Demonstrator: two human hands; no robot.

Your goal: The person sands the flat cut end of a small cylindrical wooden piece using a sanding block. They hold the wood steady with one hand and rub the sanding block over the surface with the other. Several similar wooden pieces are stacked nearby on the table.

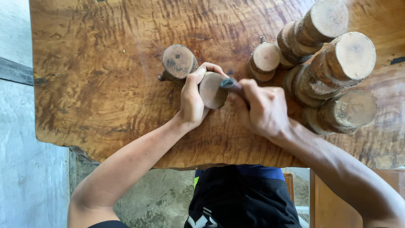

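The left hand [192, 99] wraps closed around a short round wood piece [212, 90] standing on the wooden tabletop [101, 76], thumb and fingers hugging its side. The right hand [261, 107] grips a dark-tipped tool [230, 83] in a closed fist, its tip touching that piece's top edge. Just left of the held piece stands another log round [178, 62]. To its right sits a small round [265, 59], then a cluster of stacked log rounds [333, 71].

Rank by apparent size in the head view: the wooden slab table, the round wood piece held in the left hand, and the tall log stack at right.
1. Wooden slab table.
2. Tall log stack, though it rises nearer the camera.
3. Round wood piece in the left hand.
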